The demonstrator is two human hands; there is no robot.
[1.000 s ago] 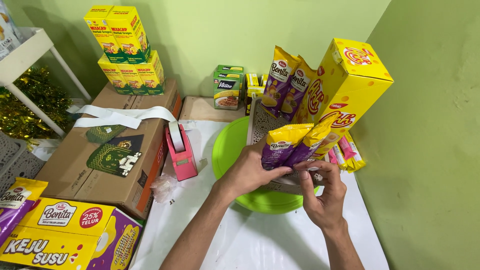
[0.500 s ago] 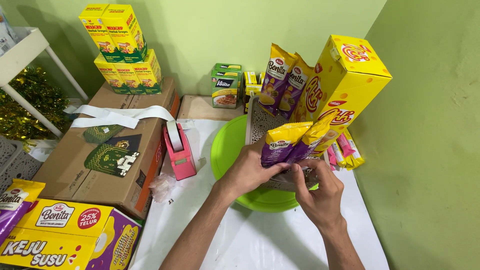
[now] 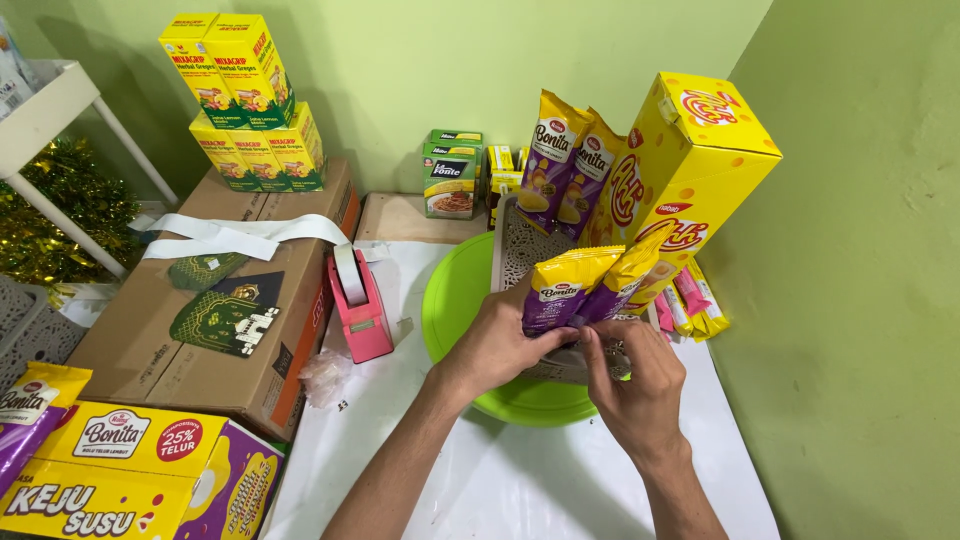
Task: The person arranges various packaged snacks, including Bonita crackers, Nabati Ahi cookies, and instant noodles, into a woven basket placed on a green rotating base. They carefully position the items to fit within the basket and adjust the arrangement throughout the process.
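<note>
My left hand (image 3: 497, 343) grips a yellow and purple snack packet (image 3: 565, 287) at its lower end, with a second like packet (image 3: 625, 280) beside it. My right hand (image 3: 637, 378) pinches the bottom of these packets from the right. Both hands hover over a round green plate (image 3: 455, 300) that holds a grey patterned basket (image 3: 520, 245). Two more packets (image 3: 560, 165) stand upright in the basket behind, next to a tall yellow box (image 3: 685, 170).
A pink tape dispenser (image 3: 360, 305) stands left of the plate on the white table cover (image 3: 520, 480). A brown carton (image 3: 210, 300) with white ribbon lies further left, stacked yellow boxes (image 3: 245, 100) behind it. A large yellow and purple carton (image 3: 130, 480) sits at the bottom left.
Both hands have stayed on the packets over the plate; the fingers shifted slightly at the packets' lower ends.
</note>
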